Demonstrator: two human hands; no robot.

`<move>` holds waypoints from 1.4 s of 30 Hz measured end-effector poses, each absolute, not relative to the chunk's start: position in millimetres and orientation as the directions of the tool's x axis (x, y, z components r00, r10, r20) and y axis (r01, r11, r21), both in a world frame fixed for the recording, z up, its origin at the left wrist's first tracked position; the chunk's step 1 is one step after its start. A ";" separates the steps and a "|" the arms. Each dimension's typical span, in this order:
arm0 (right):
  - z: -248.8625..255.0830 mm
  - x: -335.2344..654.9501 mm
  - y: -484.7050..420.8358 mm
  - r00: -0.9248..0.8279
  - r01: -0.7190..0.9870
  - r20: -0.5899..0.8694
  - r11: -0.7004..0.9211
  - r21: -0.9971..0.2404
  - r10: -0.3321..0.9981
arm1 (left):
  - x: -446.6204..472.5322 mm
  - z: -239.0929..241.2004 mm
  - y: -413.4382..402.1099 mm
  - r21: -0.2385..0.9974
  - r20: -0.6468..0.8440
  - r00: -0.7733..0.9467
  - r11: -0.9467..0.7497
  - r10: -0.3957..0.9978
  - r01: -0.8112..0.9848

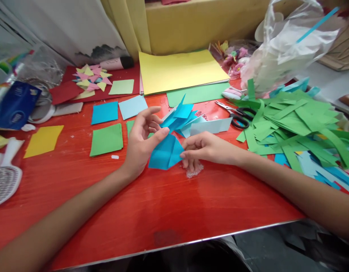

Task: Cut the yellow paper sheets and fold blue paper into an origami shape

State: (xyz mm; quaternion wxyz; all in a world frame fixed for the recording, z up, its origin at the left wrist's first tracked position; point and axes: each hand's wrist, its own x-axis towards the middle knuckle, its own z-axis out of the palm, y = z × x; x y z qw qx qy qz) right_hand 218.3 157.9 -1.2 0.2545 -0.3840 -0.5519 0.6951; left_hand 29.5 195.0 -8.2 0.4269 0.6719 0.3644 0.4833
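A folded blue paper square (pixel 165 153) is held between both hands above the red table (pixel 163 211). My left hand (pixel 143 141) pinches its upper left edge with the thumb, the other fingers curled above. My right hand (pixel 204 149) pinches its right corner, fingers closed and knuckles resting on the table. Just behind the paper lies a pile of folded blue pieces (pixel 180 117) with a pale blue strip (pixel 211 126).
Green squares (pixel 106 139), blue squares (pixel 104 112), a yellow square (pixel 44 140) and a pastel paper star (pixel 92 78) lie to the left. Black scissors (pixel 238 113) and a heap of green strips (pixel 293 124) are on the right. Yellow sheets (pixel 180 70) and a plastic bag (pixel 287 49) sit behind.
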 end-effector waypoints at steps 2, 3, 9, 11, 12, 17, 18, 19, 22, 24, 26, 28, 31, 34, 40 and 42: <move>-0.6 221.4 159.4 -0.636 0.126 -0.270 -0.248 -0.961 0.723 | 29.9 -5.3 193.8 0.921 0.294 0.378 -0.366 0.878 0.132; -1.0 221.8 159.8 -0.628 0.118 -0.264 -0.246 -0.962 0.732 | 30.2 -3.9 192.7 0.911 0.262 0.433 -0.369 0.862 0.183; -8.7 216.8 161.7 -0.170 -0.086 -0.063 -0.079 -0.993 0.983 | 31.3 -4.4 190.4 0.934 0.183 0.412 -0.288 0.893 0.211; -10.4 216.5 162.4 -0.033 -0.080 -0.005 -0.007 -0.997 0.999 | 31.9 -6.3 192.1 0.954 0.152 0.434 -0.247 0.888 0.171; -10.8 216.7 162.5 -0.014 -0.056 0.011 0.010 -0.998 1.000 | 32.3 -7.1 192.9 0.958 0.133 0.458 -0.232 0.879 0.168; -10.8 217.4 160.5 -0.165 0.143 0.071 0.095 -0.985 0.984 | 33.4 -7.9 194.2 0.952 0.037 0.542 -0.195 0.840 0.237; -10.7 217.2 160.0 -0.182 0.163 0.078 0.109 -0.981 0.980 | 33.3 -7.7 194.1 0.947 0.032 0.550 -0.201 0.835 0.250; -10.6 217.0 159.7 -0.191 0.173 0.081 0.115 -0.978 0.978 | 33.0 -7.6 194.1 0.943 0.033 0.555 -0.210 0.831 0.258; -10.2 216.3 159.3 -0.180 0.177 0.068 0.101 -0.979 0.981 | 32.3 -7.2 193.9 0.938 0.049 0.533 -0.222 0.845 0.265; -10.2 215.8 159.4 -0.164 0.181 0.059 0.089 -0.980 0.985 | 32.5 -7.3 194.0 0.940 0.052 0.512 -0.216 0.858 0.266; -10.6 215.6 159.4 -0.153 0.186 0.059 0.087 -0.979 0.986 | 33.1 -7.8 194.2 0.940 0.053 0.503 -0.214 0.863 0.267; -11.7 215.7 159.5 -0.154 0.179 0.066 0.094 -0.979 0.986 | 33.8 -8.3 194.4 0.940 0.053 0.504 -0.214 0.862 0.266; -14.1 216.7 159.9 -0.137 0.151 0.073 0.094 -0.984 0.988 | 34.3 -8.4 194.2 0.942 0.032 0.501 -0.194 0.865 0.275; -15.8 217.4 159.8 -0.087 0.145 0.093 0.105 -0.984 0.992 | 34.2 -7.9 193.8 0.933 0.003 0.498 -0.181 0.867 0.310; -15.2 215.2 155.5 -0.034 0.222 0.199 0.202 -0.954 0.979 | 34.2 -8.0 195.1 0.917 0.001 0.508 -0.204 0.861 0.343; -14.5 214.3 153.8 -0.023 0.283 0.232 0.229 -0.932 0.973 | 34.2 -8.5 195.6 0.925 0.000 0.510 -0.194 0.860 0.328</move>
